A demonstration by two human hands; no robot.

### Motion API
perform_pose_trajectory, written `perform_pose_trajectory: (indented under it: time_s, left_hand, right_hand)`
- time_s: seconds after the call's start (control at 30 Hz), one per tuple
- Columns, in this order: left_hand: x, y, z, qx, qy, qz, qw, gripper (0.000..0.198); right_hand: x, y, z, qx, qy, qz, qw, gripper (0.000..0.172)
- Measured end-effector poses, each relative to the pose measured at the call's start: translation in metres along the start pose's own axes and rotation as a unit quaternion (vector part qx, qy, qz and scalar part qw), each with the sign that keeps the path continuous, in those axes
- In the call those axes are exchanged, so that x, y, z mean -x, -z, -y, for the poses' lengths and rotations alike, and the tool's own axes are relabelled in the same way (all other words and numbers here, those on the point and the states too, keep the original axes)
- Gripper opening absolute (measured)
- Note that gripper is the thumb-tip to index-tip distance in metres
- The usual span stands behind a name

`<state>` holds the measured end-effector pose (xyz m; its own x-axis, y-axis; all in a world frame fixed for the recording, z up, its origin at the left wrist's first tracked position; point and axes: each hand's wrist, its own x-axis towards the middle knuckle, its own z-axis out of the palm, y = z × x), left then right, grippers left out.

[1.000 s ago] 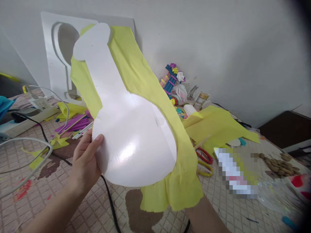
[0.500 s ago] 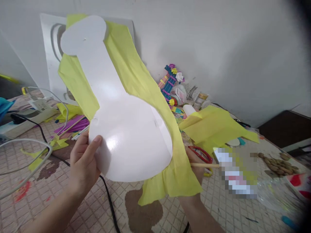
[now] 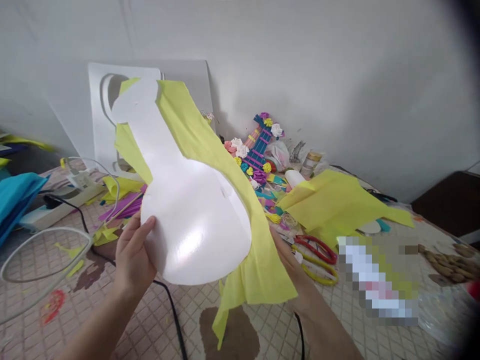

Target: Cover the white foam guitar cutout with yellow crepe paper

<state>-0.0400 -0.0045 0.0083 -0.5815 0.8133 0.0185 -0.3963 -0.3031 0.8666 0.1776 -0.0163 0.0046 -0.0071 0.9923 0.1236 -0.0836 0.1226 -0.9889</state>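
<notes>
Mid-frame, our left hand (image 3: 131, 255) pinches the foam shape (image 3: 191, 215) at its lower edge; we cannot tell how our right hand (image 3: 290, 262) grips behind the yellow paper (image 3: 198, 135), which might tear if tugged.

- The head view looks forward and down from the person's head, close over the left hand (image 3: 131, 255) and the white foam cutout (image 3: 187, 220).
- It faces the far wall (image 3: 337, 75); the cluttered table (image 3: 123, 320) fills the near half.
</notes>
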Motion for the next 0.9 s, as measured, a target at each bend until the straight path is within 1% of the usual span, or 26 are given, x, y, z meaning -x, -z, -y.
perform_pose_trajectory:
  time_s: [0.07,0.13,0.23,0.33,0.43,0.53,0.57,0.67,0.73,0.8,0.9]
  left_hand:
    - [0.001,0.000,-0.001,0.004,-0.011,0.007,1.000,0.018]
    - [0.002,0.000,0.000,0.011,-0.018,0.017,1.000,0.017]
    - [0.002,0.001,0.001,0.011,-0.021,0.024,0.999,0.020]
    - [0.002,0.001,0.003,0.007,-0.024,0.012,1.000,0.014]
    - [0.002,0.001,0.003,0.005,-0.020,0.005,1.000,0.014]
    - [0.003,0.001,0.003,0.004,-0.011,0.012,1.000,0.017]
    - [0.003,0.001,0.004,0.003,-0.008,0.015,1.000,0.018]
    - [0.003,0.002,0.005,0.003,-0.006,0.022,1.000,0.022]
    - [0.003,0.002,0.005,0.002,-0.006,0.024,1.000,0.024]
    - [0.004,0.002,0.005,-0.004,-0.007,0.020,1.000,0.020]
    - [0.004,0.003,0.005,-0.009,-0.010,0.019,1.000,0.018]
  right_hand:
    - [0.005,-0.001,0.008,-0.029,-0.036,0.067,0.997,0.024]
    - [0.007,-0.002,0.013,-0.045,-0.037,0.104,0.993,0.024]
    - [0.007,-0.002,0.016,-0.034,0.000,0.112,0.993,0.018]
    - [0.007,-0.002,0.012,0.004,0.033,0.115,0.993,0.015]
    - [0.008,-0.003,0.007,0.046,0.072,0.095,0.992,0.021]
    - [0.010,-0.007,0.002,0.068,0.098,0.049,0.992,0.033]
    - [0.010,-0.008,0.000,0.071,0.101,0.036,0.992,0.033]
    - [0.012,-0.011,-0.003,0.076,0.102,0.009,0.992,0.025]
    - [0.014,-0.012,-0.005,0.076,0.098,-0.011,0.992,0.023]
    - [0.016,-0.012,-0.006,0.077,0.099,-0.029,0.992,0.022]
    - [0.018,-0.014,-0.005,0.079,0.124,-0.039,0.988,0.021]
